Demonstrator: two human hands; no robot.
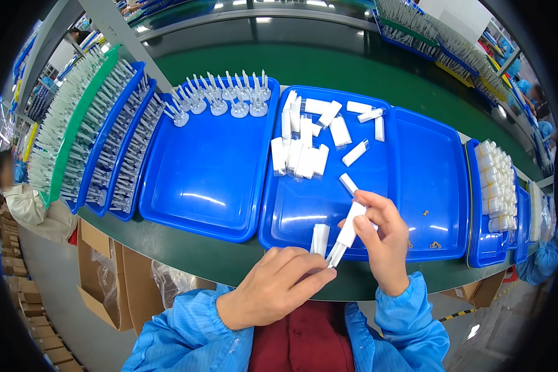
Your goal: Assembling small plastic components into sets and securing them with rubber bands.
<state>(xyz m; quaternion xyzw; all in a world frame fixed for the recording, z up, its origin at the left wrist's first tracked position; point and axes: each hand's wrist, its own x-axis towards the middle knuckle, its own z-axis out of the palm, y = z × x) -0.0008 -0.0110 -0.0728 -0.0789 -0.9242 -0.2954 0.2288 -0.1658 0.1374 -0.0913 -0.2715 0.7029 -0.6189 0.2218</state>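
In front of my chest, my right hand (385,240) pinches a white rectangular plastic sleeve (352,224) between thumb and fingers, holding it tilted. My left hand (284,284) closes around its lower end, where a clear and white narrow piece (335,254) shows at the fingertips. Another white piece (320,238) stands just beyond the left fingers, against the near rim of the middle blue tray (291,218); whether the left hand touches it I cannot tell. Several white sleeves with clear ends (305,160) lie in a loose pile in that tray's far half.
On the left, a blue tray (198,180) carries upright clear pronged parts (219,105) along its far edge. Stacked trays of such parts (96,136) stand farther left. A right-hand blue tray (434,180) holds small yellowish bits (435,245); white cylinders (496,186) are stacked beyond it.
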